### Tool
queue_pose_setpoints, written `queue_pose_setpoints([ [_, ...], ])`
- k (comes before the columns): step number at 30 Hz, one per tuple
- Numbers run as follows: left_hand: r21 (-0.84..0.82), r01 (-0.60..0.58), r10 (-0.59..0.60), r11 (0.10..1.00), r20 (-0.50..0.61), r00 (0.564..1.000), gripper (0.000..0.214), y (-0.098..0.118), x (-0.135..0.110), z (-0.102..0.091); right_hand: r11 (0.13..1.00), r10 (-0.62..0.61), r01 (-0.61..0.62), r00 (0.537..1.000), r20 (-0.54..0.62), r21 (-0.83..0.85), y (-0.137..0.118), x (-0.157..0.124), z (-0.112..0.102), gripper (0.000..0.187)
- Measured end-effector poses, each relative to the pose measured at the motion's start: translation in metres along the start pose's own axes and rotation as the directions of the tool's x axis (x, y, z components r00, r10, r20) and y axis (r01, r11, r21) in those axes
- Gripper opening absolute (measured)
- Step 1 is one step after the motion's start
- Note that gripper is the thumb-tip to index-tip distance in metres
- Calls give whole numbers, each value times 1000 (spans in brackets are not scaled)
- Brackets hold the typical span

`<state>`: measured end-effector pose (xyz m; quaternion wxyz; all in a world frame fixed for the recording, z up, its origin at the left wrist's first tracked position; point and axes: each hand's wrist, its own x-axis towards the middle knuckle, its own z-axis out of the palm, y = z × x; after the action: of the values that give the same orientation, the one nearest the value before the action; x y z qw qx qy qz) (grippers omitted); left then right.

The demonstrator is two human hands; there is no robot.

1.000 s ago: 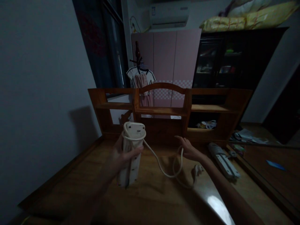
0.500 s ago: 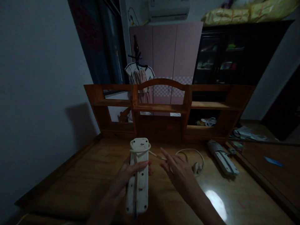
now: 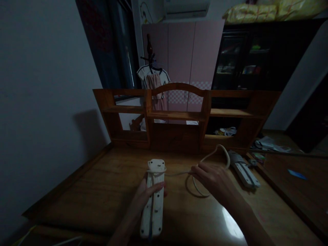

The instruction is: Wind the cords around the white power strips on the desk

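A white power strip (image 3: 156, 198) is held upright, its screwed underside towards me, above the wooden desktop. My left hand (image 3: 148, 191) is closed round its middle, thumb across the underside. The white cord (image 3: 179, 173) wraps round the strip's upper end and runs taut to the right. My right hand (image 3: 211, 176) is closed on that cord, a short way right of the strip. Beyond the fingers the cord hangs in loose loops; its plug is hidden.
On the right of the desk (image 3: 112, 191) lies a second power strip (image 3: 246, 174) with grey cord wound on its far end. A wooden shelf unit (image 3: 176, 116) stands along the back edge. A blue item (image 3: 296, 174) rests on the brown surface at far right.
My right hand has closed on the cord and moved right, drawing it taut and lifting its loose loops. The strip has dropped slightly in view, still in my left hand.
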<state>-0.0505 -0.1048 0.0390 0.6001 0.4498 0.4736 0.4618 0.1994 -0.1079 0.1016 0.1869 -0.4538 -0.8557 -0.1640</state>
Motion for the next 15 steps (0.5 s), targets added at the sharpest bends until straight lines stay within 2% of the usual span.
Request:
queue_pose_setpoints([
  [2, 67, -32, 33, 997, -10, 999, 44, -3, 1, 2, 996, -66, 66, 998, 8, -68, -8, 3, -7, 6],
  [8, 278, -148, 166, 949, -42, 985, 41, -4, 4, -6, 961, -189, 170, 980, -68, -218, -16, 9, -37, 19],
  [12, 346, -214, 232, 914, -11, 973, 39, -7, 4, -10, 938, -336, 330, 941, -44, -102, -17, 14, -62, 17],
  [15, 365, -203, 193, 908, 65, 979, 39, -11, 1, -1, 900, -435, 436, 900, -35, -2, -26, 22, -78, 19],
])
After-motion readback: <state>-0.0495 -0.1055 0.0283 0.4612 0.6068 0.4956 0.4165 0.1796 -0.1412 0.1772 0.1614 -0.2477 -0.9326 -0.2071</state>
